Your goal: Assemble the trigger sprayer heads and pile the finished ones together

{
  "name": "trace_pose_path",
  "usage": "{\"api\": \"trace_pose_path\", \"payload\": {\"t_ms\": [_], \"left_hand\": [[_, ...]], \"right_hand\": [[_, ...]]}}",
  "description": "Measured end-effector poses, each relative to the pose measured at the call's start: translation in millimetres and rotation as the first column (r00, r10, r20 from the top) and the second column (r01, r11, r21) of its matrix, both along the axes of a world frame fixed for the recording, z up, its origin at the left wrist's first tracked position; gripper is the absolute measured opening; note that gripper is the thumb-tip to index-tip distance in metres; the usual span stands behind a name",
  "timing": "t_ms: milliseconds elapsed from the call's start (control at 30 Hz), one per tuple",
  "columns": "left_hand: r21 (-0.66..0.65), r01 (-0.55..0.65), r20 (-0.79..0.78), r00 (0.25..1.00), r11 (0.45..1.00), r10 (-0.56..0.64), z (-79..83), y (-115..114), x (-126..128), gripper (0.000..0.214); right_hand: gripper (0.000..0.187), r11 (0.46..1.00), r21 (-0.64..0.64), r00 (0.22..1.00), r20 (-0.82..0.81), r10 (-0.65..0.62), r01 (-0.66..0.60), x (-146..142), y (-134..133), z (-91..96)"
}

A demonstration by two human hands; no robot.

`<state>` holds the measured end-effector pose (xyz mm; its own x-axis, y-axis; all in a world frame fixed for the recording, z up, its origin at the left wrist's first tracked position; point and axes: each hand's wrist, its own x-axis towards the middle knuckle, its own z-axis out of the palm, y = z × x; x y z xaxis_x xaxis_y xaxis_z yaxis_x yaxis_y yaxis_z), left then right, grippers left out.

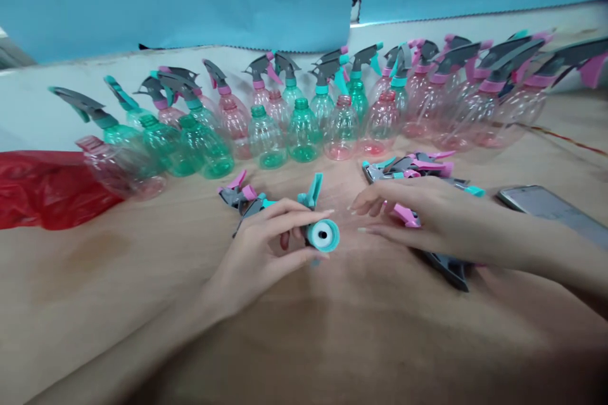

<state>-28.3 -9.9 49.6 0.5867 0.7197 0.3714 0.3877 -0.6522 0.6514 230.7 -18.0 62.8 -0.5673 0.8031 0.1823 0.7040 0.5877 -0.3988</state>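
Observation:
My left hand [263, 243] is closed around a trigger spray head [333, 236], thumb and fingers at its teal screw collar. The collar's open end faces me, showing a white ring with a dark hole in the middle. Just to the right, my right hand [425, 218] hovers over the table with its fingers apart and nothing visible between them. Beneath and behind it lies a pile of grey, pink and teal spray heads [413, 168], partly hidden by that hand. A few more loose spray heads [236, 193] rest behind my left hand.
Clear green and pink bottles [304, 133] stand in rows along the wall, some open, others topped with spray heads. One pink bottle [123, 168] leans at the left by a red plastic bag [52, 190]. A phone [555, 205] lies at the right on the wooden table [118, 304].

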Motion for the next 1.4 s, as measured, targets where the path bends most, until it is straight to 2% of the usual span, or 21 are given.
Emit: {"api": "trace_pose_path", "payload": {"t_ms": [100,200,300,400,567,633,733,800,900,967,1033,1100,1200,1233,1300,1367,1400], "left_hand": [[0.102,-0.006,-0.031,0.999,0.995,0.009,6.6,-6,-1,0.031],[0.163,-0.004,-0.077,0.997,0.987,0.017,8.8,-11,1,0.026],[0.195,-0.007,-0.119,0.992,0.981,0.031,7.3,-12,1,0.023],[0.307,-0.048,-0.147,0.984,0.950,0.097,3.0,-4,-5,0.024],[0.468,-0.162,-0.257,0.915,0.869,0.310,-8.6,29,-26,0.032],[0.592,-0.120,-0.332,0.865,0.797,0.377,-12.8,43,-34,0.031],[0.626,-0.066,-0.421,0.810,0.777,0.408,-15.2,55,-40,0.034],[0.621,-0.032,-0.477,0.778,0.783,0.410,-13.3,57,-36,0.037],[0.584,-0.020,-0.491,0.787,0.811,0.373,-5.9,52,-16,0.037],[0.540,0.000,-0.460,0.838,0.841,0.295,0.3,45,6,0.033],[0.413,0.055,-0.455,0.877,0.909,0.153,4.8,36,35,0.029],[0.275,0.136,-0.430,0.903,0.952,-0.005,5.1,23,68,0.026],[0.192,0.319,-0.434,0.876,0.928,-0.211,-3.7,3,118,0.033],[0.201,0.341,-0.460,0.861,0.918,-0.219,-8.3,-3,133,0.039],[0.283,0.320,-0.506,0.851,0.904,-0.142,-17.2,-12,159,0.045],[0.362,0.330,-0.583,0.810,0.872,-0.064,-23.4,-16,177,0.037],[0.382,0.356,-0.624,0.780,0.853,-0.045,-25.1,-16,182,0.029]], "right_hand": [[0.026,0.994,-0.105,0.998,-0.067,-0.017,0.010,-7,-6,2.6],[0.029,0.975,-0.219,0.986,-0.165,-0.002,-0.034,-17,-12,5.9],[0.031,0.971,-0.225,0.983,-0.178,0.036,-0.077,-23,-14,5.2],[0.033,0.978,-0.203,0.992,-0.127,0.013,-0.039,-20,-12,1.4],[0.026,0.989,-0.136,0.994,-0.084,-0.073,0.061,6,-4,-4.4],[0.024,0.990,-0.106,0.991,-0.081,-0.104,0.096,20,-3,-4.6],[0.026,0.980,-0.108,0.983,-0.069,-0.173,0.165,42,-7,-2.5],[0.027,0.974,-0.083,0.975,-0.057,-0.214,0.209,57,-12,-1.9],[0.025,0.954,-0.028,0.954,-0.002,-0.298,0.298,78,-20,-4.8],[0.026,0.936,-0.050,0.937,0.052,-0.345,0.347,89,-24,-8.5],[0.028,0.931,-0.087,0.934,0.077,-0.349,0.355,98,-27,-12.0],[0.030,0.928,-0.082,0.930,0.089,-0.355,0.362,106,-29,-14.5],[0.032,0.903,-0.010,0.901,0.076,-0.427,0.429,113,-34,-17.4],[0.032,0.893,0.009,0.891,0.064,-0.450,0.450,114,-37,-19.0],[0.027,0.872,0.038,0.873,0.019,-0.488,0.487,109,-45,-24.2],[0.017,0.851,0.068,0.854,-0.049,-0.518,0.521,99,-57,-31.7],[0.012,0.857,0.082,0.861,-0.073,-0.504,0.508,93,-64,-35.6]]}}
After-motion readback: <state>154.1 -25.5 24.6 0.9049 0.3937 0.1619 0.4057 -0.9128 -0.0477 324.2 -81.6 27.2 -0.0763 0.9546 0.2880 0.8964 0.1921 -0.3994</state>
